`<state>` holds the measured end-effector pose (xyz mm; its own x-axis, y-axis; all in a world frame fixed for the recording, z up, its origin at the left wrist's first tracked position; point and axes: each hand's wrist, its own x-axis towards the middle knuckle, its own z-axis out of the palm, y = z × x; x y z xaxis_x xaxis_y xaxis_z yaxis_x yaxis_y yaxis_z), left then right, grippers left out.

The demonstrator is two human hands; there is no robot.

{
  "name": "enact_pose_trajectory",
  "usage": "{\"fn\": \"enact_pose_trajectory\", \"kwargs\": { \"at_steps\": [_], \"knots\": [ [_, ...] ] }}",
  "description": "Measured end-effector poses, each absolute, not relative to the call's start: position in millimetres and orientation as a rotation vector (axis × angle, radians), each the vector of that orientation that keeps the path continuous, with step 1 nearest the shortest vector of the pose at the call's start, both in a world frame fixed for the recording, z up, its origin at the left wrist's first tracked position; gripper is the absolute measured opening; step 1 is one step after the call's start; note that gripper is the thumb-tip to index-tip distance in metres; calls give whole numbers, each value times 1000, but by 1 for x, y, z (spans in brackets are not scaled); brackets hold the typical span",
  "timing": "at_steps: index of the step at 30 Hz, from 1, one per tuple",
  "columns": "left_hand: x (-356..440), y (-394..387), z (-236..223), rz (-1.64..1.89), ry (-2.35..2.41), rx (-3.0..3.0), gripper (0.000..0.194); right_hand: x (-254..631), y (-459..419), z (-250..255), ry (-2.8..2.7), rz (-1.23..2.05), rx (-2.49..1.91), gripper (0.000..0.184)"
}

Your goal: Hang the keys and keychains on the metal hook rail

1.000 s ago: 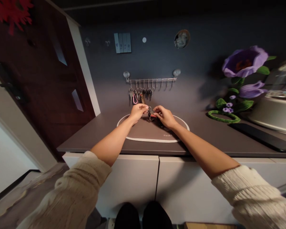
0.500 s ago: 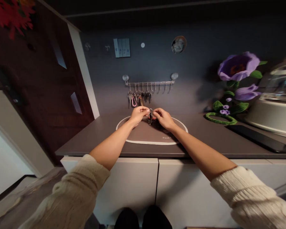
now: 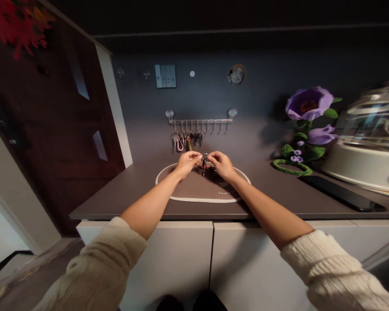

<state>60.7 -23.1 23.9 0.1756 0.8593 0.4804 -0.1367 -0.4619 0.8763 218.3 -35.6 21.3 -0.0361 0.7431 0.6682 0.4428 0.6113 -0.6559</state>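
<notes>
My left hand (image 3: 187, 162) and my right hand (image 3: 222, 164) meet over an oval brown mat (image 3: 201, 192) on a dark counter. Both pinch a small bunch of keys on a ring (image 3: 204, 163) held between the fingertips, just above the mat. More dark key items (image 3: 215, 176) lie on the mat under my right hand. Behind my hands, a metal hook rail (image 3: 199, 121) on the wall carries several hanging keys (image 3: 185, 139) on its left half.
A dark wooden door (image 3: 48, 121) stands at the left. A purple artificial flower (image 3: 306, 116) with a green ring sits right of the mat, beside a white domed appliance (image 3: 369, 142) and a flat black slab (image 3: 340, 194). White cabinet doors (image 3: 210, 263) are below.
The view has shifted slightly, so everything sits a bit lower and to the left. My hands stay together on the keys, fingers working at the ring.
</notes>
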Motion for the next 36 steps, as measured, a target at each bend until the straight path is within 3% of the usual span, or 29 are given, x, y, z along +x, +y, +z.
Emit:
{"fn": "enact_pose_trajectory", "kwargs": {
  "at_steps": [7, 13, 20, 36],
  "knots": [
    [61, -18, 14, 1433, 1014, 1978, 17, 225, -26, 28, -1568, 413, -972, 23],
    [62, -25, 12, 1281, 1205, 2502, 21, 225, -24, 41, -1380, 665, -898, 27],
    [64, -22, 8, 1205, 1289, 2585, 24, 229, -16, 62, -1305, 815, -889, 23],
    [67, -16, 3, 1182, 1342, 2571, 25, 216, 34, 112, -1147, 799, -971, 10]
  ]
}}
